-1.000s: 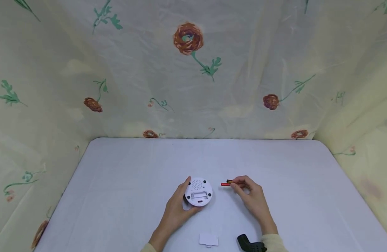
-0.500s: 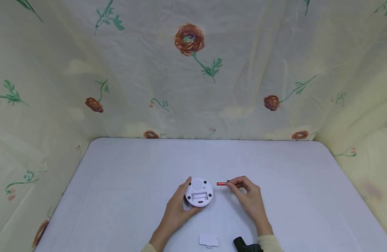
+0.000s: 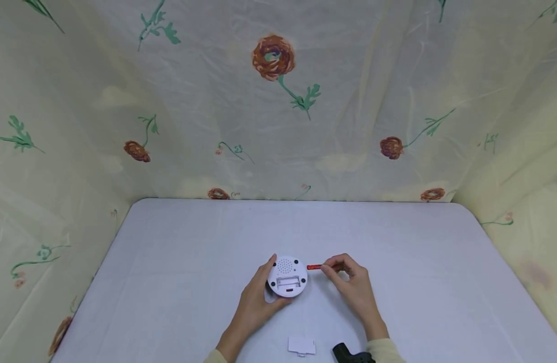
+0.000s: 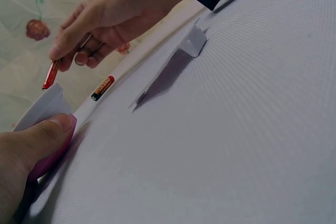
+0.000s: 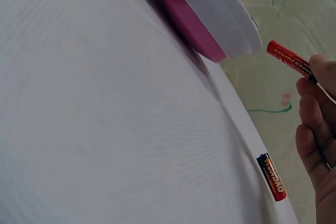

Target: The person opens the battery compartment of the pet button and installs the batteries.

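My left hand [image 3: 255, 300] grips a round white device [image 3: 283, 265] by its edge, thumb at the near side. Its underside faces up, showing speaker holes, dark feet and an uncovered battery compartment [image 3: 288, 282] with no battery in it. A pink band [image 5: 191, 27] shows round its body in the right wrist view. Between thumb and fingertips my right hand [image 3: 351, 282] pinches a red battery [image 3: 313, 267], its free end close to the device's right edge. A second red and black battery [image 4: 102, 88] lies on the table; the right hand hides it in the head view.
A small white battery cover [image 3: 301, 346] lies on the white table [image 3: 192, 252] in front of the hands. The black wrist camera [image 3: 351, 355] sits at the right sleeve. Flower-printed curtains [image 3: 332, 141] enclose the table's back and sides.
My right hand has moved left, bringing the red battery up to the device's edge. The dark end of the other battery has gone out of sight behind that hand. My left hand stays put.
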The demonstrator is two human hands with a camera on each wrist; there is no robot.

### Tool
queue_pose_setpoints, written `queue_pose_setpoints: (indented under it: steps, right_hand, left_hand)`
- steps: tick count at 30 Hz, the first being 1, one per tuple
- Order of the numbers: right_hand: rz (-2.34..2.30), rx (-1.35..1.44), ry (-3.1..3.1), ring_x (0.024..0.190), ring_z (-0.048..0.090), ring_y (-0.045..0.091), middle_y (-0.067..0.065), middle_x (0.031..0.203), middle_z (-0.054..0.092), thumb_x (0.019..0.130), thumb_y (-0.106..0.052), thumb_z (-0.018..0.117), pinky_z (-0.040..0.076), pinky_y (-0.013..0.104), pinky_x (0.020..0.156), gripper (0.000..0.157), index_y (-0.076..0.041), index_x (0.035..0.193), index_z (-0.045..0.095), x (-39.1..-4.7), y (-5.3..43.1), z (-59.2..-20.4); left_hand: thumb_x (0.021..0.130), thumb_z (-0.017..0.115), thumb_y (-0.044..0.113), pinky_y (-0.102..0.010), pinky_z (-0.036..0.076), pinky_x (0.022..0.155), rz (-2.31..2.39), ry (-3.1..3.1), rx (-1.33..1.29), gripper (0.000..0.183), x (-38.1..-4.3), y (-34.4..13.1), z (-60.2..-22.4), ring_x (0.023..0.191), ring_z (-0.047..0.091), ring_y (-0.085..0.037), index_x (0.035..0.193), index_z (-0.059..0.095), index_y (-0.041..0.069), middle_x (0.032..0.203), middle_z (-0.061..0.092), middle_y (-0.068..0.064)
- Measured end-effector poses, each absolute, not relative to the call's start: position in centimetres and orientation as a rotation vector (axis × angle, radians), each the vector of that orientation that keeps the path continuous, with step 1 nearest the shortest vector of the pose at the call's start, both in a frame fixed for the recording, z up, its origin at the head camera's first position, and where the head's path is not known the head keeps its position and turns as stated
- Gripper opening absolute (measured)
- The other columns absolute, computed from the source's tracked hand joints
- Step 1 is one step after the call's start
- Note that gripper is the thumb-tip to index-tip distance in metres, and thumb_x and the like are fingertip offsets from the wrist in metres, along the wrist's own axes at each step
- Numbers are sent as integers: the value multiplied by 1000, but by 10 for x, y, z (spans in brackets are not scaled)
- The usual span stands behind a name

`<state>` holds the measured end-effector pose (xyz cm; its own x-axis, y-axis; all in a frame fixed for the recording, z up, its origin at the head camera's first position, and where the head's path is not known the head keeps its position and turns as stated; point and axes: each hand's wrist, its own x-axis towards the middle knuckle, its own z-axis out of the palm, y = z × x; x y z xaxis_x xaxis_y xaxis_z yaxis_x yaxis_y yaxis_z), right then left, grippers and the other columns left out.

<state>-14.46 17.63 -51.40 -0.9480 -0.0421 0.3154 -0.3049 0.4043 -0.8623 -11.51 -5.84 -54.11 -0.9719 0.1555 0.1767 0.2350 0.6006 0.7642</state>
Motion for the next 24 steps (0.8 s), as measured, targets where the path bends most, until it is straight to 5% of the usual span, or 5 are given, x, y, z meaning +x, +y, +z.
queue_pose_setpoints:
  steps: [6,24]
  right_hand:
    - [1552,407,-2429,71,60,13,4,80,66,84,-8,70,49,21,68,10,-5,90,63,-133,166,-483]
    - [1512,612,-2354,68,60,13,8,79,67,79,3,71,50,31,64,13,-3,88,64,-130,151,-481]
  left_hand:
    - [69,83,35,-42,42,107,-1327,-2726,-332,102,-115,-58,-541,133,44,-21,151,22,25,142,47,-1]
    - [70,82,35,-42,40,108,-1317,-2775,-309,101,-116,-57,-538,134,43,-21,151,22,24,144,45,-2]
